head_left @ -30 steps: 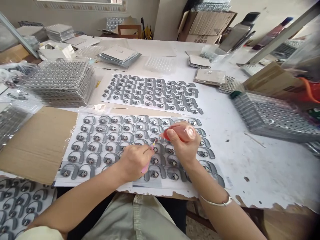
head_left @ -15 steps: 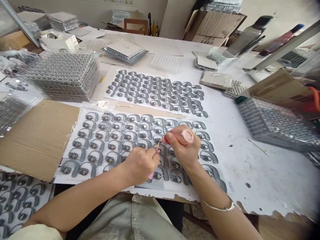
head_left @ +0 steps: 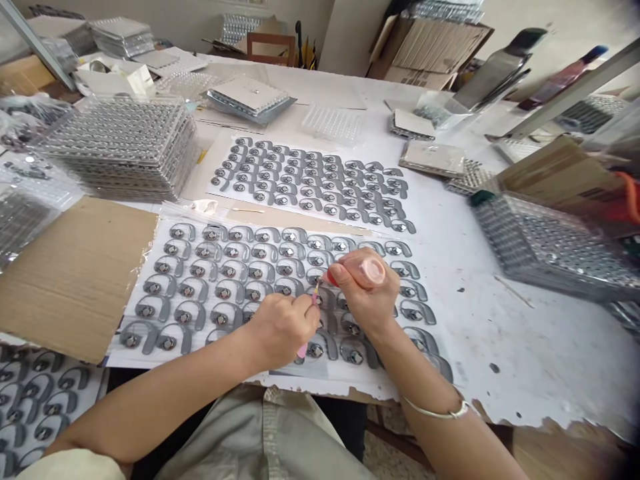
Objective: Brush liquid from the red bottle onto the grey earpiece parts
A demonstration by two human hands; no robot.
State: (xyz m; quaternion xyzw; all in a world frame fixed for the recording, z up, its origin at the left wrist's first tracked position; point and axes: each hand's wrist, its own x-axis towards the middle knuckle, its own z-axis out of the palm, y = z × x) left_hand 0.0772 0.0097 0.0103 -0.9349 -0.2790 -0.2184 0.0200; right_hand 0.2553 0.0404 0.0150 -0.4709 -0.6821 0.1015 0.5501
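My left hand (head_left: 283, 330) pinches a slim pink-handled pick (head_left: 302, 351), whose fine tip rises just short of the red nozzle. My right hand (head_left: 367, 290) grips a translucent pinkish squeeze bottle (head_left: 361, 272), tilted with its nozzle pointing left and down. Both hands hover over a white sheet (head_left: 113, 360) covered in rows of grey hook-shaped parts (head_left: 230, 290), each with a round silvery centre. Those under my hands are hidden. Neither hand clearly touches the sheet.
A second sheet of grey parts (head_left: 310, 180) lies beyond. Stacked clear blister trays (head_left: 120, 147) stand at left, next to a cardboard sheet (head_left: 80, 273). A tilted tray of metal pieces (head_left: 550, 253) sits at right. The table's chipped front edge (head_left: 500, 417) runs below.
My left hand has shifted right, bringing the pick closer to the bottle's nozzle. The whole view has moved slightly, while the bottle stays in my right hand.
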